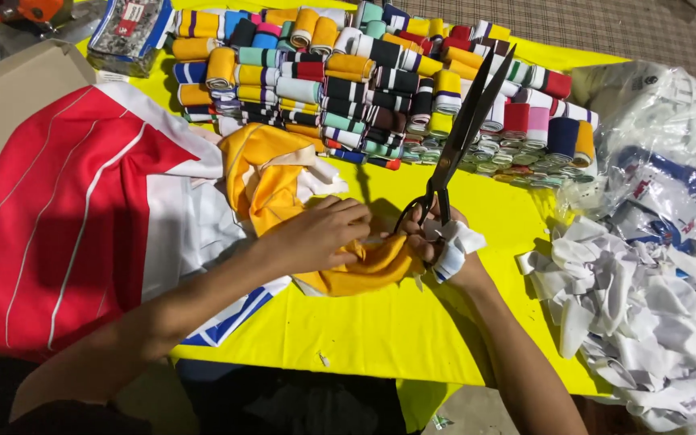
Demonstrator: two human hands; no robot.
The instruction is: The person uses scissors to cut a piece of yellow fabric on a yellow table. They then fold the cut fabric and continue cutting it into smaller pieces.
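Pinching a bunched yellow fabric piece [348, 270] on the yellow table [380, 330], the left hand [316, 238] has its fingers curled shut. The right hand [432, 238] grips the black scissors [457, 141], blades slightly apart. The cloth looks soft, light and floppy, best held near the cut.

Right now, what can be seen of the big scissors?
The scissors are large tailor's shears, dark metal with long narrow blades. The blades stand slightly parted, tips pointing up and away toward the stacked striped fabric rolls. The black handle loops sit low, gripped by the right hand, which has white cloth wrapped around it. The left hand bunches the yellow fabric just beside the handles, over the yellow table.
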